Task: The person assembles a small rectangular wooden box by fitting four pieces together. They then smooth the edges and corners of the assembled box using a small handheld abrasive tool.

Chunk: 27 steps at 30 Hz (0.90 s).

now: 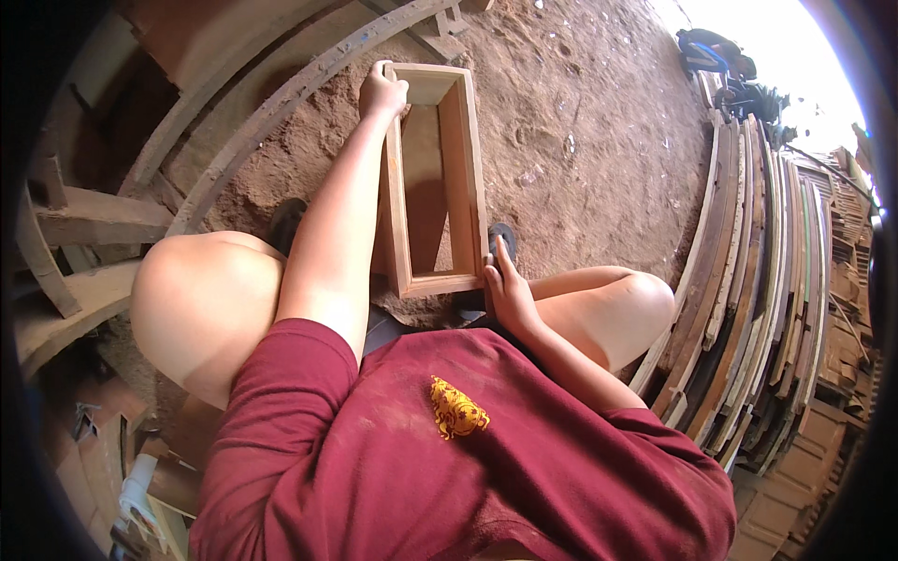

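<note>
A long rectangular wooden frame with deep sides stands tilted between my knees, its hollow middle facing up. My left hand is closed around its far left corner, fingers wrapped over the edge. At the near right corner, my right hand lies against the outer side, its fingers stretched out and the thumb side touching the wood. A brown surface shows inside the frame; whether it is a panel or shaded ground, I cannot tell.
Sandy, littered ground spreads ahead. Stacked long boards line the right, with panelled wood pieces behind them. Curved-looking wooden beams stand close on the left. Dark bulky objects are at the far right.
</note>
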Motion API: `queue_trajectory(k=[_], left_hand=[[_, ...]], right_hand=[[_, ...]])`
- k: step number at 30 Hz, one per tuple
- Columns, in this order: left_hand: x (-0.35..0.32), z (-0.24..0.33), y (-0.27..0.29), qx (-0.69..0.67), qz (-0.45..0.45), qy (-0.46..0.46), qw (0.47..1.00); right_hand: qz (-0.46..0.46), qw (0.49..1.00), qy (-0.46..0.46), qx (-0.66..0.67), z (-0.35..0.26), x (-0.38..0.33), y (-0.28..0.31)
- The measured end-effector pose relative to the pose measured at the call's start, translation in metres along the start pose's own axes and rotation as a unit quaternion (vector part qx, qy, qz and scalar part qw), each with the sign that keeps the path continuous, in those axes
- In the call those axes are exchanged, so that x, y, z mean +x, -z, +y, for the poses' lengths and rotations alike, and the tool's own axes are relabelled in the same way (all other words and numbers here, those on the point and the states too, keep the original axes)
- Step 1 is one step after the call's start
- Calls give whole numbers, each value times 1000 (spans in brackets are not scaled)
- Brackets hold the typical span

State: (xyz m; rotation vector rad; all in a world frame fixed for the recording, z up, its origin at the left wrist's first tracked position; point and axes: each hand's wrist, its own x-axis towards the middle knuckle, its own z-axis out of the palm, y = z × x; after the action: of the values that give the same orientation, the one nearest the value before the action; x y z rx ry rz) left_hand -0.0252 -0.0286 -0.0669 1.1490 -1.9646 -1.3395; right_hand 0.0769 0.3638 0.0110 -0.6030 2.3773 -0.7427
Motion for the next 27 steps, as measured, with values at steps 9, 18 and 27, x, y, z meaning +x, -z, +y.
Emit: queue_trajectory(k=[9,18,27], left_hand=[[-3,0,0,6,5,9,1000],[3,-7,-4,-32,14,17,999],[1,-13,-8,-92,11,30,995]], right_hand=[[62,997,22,28,-23,86,-3],[137,987,81,-5,-66,264,16],[165,980,81,-77,-101,371,24]])
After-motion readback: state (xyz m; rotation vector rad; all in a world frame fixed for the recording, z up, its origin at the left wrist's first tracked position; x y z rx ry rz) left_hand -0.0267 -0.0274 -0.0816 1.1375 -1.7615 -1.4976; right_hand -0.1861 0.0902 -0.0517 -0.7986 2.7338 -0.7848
